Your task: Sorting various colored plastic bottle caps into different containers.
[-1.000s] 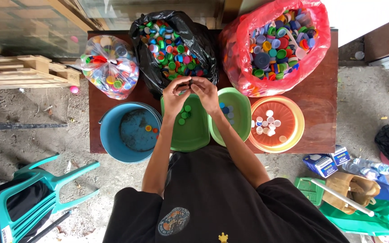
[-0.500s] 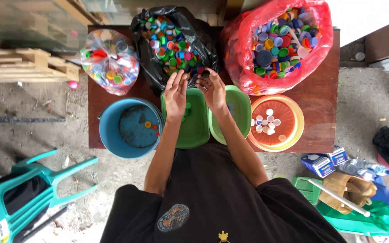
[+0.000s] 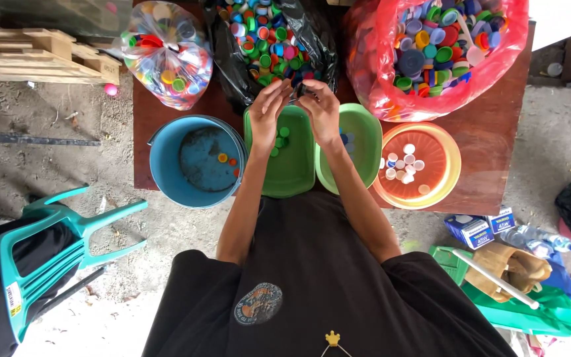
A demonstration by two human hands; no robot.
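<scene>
My left hand and my right hand are raised side by side over two green tubs, fingertips meeting at the mouth of a black bag full of mixed-colour bottle caps. A small dark cap shows between the fingertips, pinched by the right hand. The left fingers touch it, but their grip is unclear. The left green tub holds a few green caps. The right green tub holds some blue caps, partly hidden by my wrist.
A blue bucket holds a few orange caps, and an orange bowl holds white caps. On the brown table stand a red bag and a clear bag of caps. A teal chair lies tipped at the left, and boxes and bags lie at the right.
My hands were spread apart with palms showing half a second ago. They have come back together at the black bag's mouth, fingertips touching.
</scene>
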